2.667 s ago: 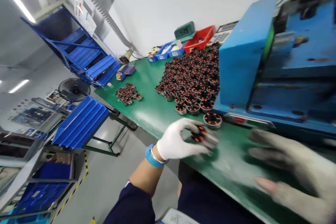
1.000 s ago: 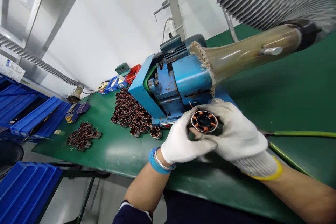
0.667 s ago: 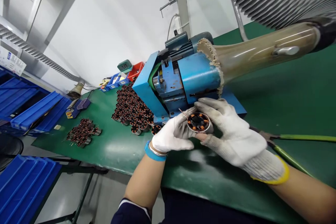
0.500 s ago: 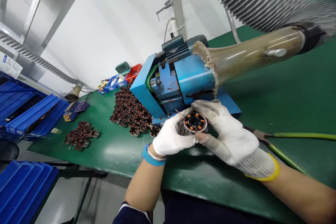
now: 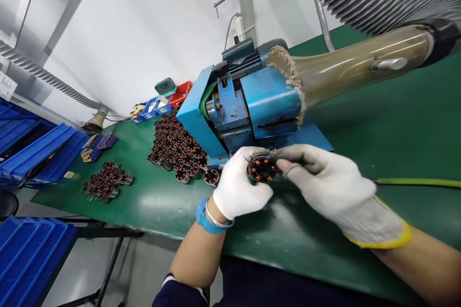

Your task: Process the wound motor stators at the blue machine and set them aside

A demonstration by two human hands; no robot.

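Observation:
My left hand (image 5: 242, 186), in a white glove, is wrapped around the side of a round motor stator (image 5: 262, 169) with copper windings. The stator's open face is turned up toward me. At its right edge my right hand (image 5: 324, 182), gloved with a bare fingertip showing, has thumb and fingers pinched together. Whatever lies in that pinch is too small to make out. Just behind both hands stands a blue machine (image 5: 268, 100) with a motor and a belt guard.
Many stators (image 5: 176, 148) crowd the green table (image 5: 154, 206) left of the machine, and a smaller pile (image 5: 104, 182) lies farther left. A translucent duct (image 5: 353, 69) leaves the machine's right side. A green handle (image 5: 418, 182) lies at right. Blue trays (image 5: 32, 259) stand at lower left.
My right hand has shifted from cupping the stator to a pinch at its right edge. The stator now rests in my left hand, and the whole view has shifted slightly.

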